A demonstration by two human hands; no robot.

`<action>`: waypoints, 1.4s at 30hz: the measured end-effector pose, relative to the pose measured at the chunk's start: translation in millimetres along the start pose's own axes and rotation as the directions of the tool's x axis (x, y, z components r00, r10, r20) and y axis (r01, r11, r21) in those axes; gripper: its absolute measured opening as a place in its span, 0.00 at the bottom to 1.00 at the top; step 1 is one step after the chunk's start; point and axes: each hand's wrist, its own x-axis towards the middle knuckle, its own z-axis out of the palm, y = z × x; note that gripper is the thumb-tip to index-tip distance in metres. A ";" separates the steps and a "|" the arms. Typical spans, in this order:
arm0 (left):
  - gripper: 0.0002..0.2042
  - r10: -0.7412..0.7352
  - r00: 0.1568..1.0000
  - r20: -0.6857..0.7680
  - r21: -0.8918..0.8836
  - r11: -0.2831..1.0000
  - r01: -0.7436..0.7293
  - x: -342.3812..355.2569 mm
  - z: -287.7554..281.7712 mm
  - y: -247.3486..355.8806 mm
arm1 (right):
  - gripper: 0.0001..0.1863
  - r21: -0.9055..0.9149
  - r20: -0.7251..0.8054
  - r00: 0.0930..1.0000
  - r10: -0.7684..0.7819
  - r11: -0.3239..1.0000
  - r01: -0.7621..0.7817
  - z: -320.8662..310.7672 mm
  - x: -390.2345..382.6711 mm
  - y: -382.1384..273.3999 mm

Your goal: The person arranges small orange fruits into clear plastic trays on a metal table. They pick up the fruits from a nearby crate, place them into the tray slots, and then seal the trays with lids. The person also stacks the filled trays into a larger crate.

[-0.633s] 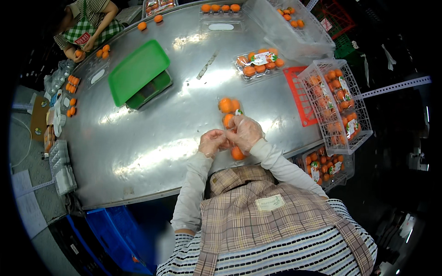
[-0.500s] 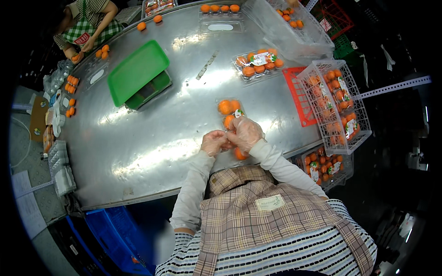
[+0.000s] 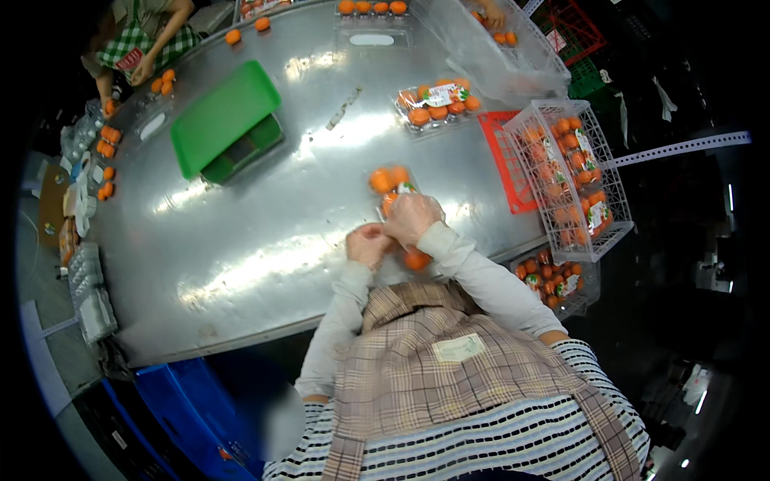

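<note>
In front of me on the metal table lies a clear plastic pack of oranges, a white-and-green label partly showing on it. My right hand, in a thin clear glove, is over the pack's middle with its fingers curled. Close against it, my left hand is closed in a pinch beside the pack's near left side. Whatever the fingers hold is too small or hidden to name. An orange shows below my right hand, at the pack's near end.
A green tray rests on a stand at the left. Beyond my hands lies a labelled orange pack. A clear crate of packs stands right, by a red crate. Another person works at the far left; another hand reaches into the far-right bin.
My right hand has turned, and its back now covers more of the pack. The left hand stays pinched beside it. The whole view has shifted slightly; at the far right a hand reaches farther in.
</note>
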 end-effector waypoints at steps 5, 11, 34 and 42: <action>0.02 -0.128 0.990 0.055 -0.117 0.984 0.134 0.5 -22.3 -22.2 | 0.12 0.099 -0.022 1.000 -0.001 0.995 0.003 -9.1 -2.5 21.7; 0.01 -0.144 0.986 0.084 -0.128 0.980 0.154 -15.8 4.2 11.5 | 0.42 0.246 -0.234 0.953 -0.193 0.936 0.250 3.0 -43.0 36.8; 0.02 -0.080 0.971 0.227 0.065 0.996 0.067 -0.5 16.7 -8.9 | 0.54 0.228 0.174 0.967 -0.186 0.963 0.144 -17.8 -44.2 63.1; 0.02 -0.137 0.957 0.257 0.043 0.991 0.130 -2.6 18.9 -3.0 | 0.53 0.238 0.264 0.934 -0.241 0.955 0.179 -20.7 -36.2 74.0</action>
